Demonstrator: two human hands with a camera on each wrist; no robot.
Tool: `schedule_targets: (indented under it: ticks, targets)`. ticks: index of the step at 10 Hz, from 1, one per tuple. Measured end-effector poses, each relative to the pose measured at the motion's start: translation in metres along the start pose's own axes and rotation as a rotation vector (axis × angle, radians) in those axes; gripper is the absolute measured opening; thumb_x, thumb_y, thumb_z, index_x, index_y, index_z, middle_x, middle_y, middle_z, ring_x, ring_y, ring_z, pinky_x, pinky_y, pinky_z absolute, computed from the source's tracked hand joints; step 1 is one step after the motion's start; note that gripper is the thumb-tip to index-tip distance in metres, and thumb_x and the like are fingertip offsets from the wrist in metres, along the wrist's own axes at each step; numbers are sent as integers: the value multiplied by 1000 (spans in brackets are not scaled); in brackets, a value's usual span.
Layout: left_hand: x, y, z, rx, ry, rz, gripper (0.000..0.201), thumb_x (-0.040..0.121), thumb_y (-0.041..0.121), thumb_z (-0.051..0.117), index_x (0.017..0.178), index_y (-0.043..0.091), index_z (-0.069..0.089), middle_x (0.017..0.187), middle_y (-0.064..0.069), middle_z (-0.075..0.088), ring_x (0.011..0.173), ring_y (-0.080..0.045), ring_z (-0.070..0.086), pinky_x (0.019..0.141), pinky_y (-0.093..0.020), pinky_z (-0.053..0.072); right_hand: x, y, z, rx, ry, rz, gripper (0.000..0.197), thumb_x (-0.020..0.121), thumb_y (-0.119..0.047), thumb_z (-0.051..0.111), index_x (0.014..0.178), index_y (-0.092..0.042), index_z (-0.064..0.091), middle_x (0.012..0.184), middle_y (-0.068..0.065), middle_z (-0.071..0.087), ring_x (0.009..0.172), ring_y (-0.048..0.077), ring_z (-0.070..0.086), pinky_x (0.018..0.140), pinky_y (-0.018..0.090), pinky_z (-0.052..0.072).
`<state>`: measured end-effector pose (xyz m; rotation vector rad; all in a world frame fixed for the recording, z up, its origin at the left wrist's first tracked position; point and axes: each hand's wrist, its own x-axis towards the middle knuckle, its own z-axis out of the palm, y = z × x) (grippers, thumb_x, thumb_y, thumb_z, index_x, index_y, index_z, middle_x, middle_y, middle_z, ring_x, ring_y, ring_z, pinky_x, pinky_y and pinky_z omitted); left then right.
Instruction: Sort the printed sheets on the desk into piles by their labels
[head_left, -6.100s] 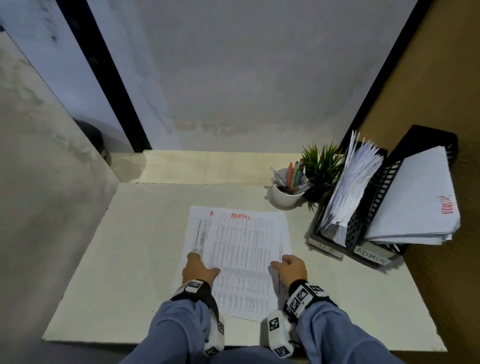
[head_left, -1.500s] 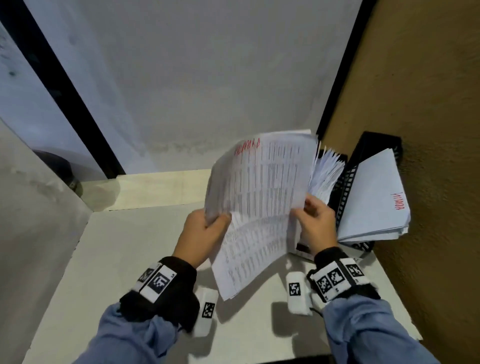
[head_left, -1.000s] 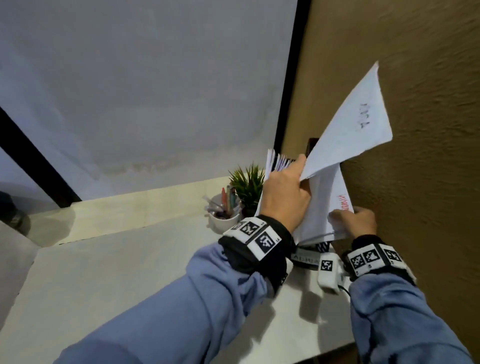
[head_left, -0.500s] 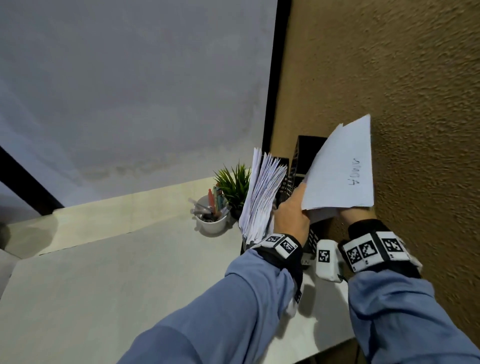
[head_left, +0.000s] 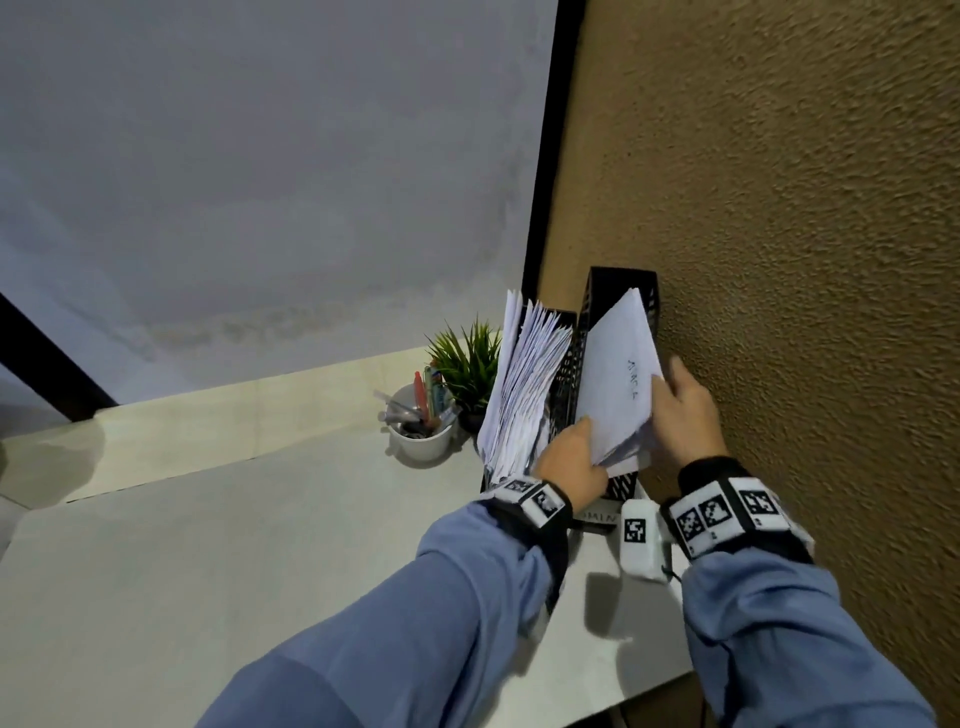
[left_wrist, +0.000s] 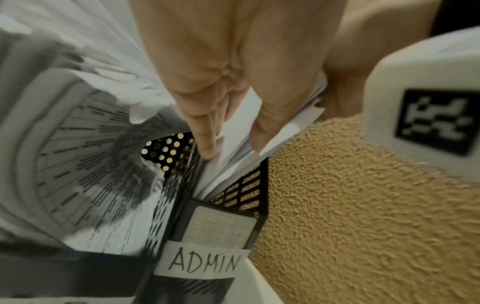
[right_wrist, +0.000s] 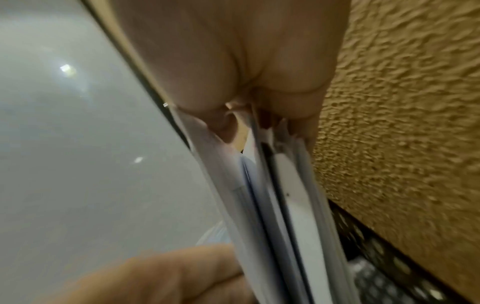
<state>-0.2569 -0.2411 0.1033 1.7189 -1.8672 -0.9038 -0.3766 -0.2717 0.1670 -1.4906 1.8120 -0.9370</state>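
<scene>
Your sheets, standing in the ADMIN holder

The white stack (head_left: 618, 395) stands upright in the black mesh file holder (head_left: 621, 291) at the desk's right edge.

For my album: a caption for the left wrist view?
Left hand tucks sheets into the ADMIN tray.

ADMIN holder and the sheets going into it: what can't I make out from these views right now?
- Handwriting on the front sheet, head view: too small and blurred to read.
- Other file holder: its label is hidden behind the left hand and wristband.
- Bottom of the ADMIN holder, left wrist view: covered by the sheets.
- Right hand fingertips, right wrist view: buried among blurred paper edges.
</scene>
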Motion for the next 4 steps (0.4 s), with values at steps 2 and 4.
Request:
schedule_targets:
  ticks: [2, 4]
  targets:
    - [-102, -79, -11, -353, -91, -18, 21, 83, 25, 57, 102, 24, 66, 87, 11, 66, 75, -6, 64, 72, -22, 51, -43, 79, 7, 500, 195, 316, 37, 99, -38, 37, 108, -8, 56, 84, 9, 58, 66, 18, 52, 59, 29, 45]
    - [-236, -216, -35, 42, -128, -429, 38, 66, 54, 54, 71, 17, 61, 61, 9, 62, 58, 4, 50, 74, -23, 50, -120, 186, 45, 127, -402, 457, 25, 84, -26, 57, 61, -16, 61, 62, 15, 63, 52, 20, 59, 62, 29, 48]
